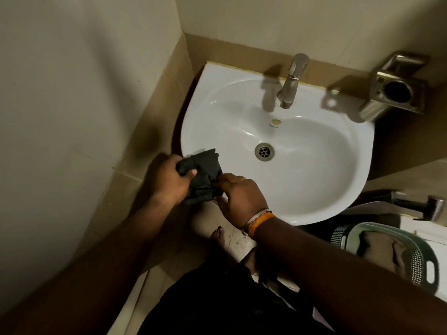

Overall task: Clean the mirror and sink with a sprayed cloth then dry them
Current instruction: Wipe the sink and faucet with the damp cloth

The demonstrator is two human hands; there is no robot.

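Observation:
A white wall-mounted sink (pixel 314 180) fills the middle of the view, with a metal drain (pixel 264 151) and a steel tap (pixel 291 81) at its back. A dark crumpled cloth (pixel 203 172) hangs over the sink's front left rim. My left hand (pixel 167 180) grips the cloth from the left. My right hand (pixel 239 197), with orange bands at the wrist, pinches the cloth's right side. The mirror is out of view.
A steel cup holder (pixel 394 90) is fixed to the wall at the sink's back right. A green perforated basket (pixel 391 252) and a metal hand sprayer (pixel 420 204) sit at the lower right. Tiled walls close in on the left. My bare foot (pixel 217 238) stands on the floor below.

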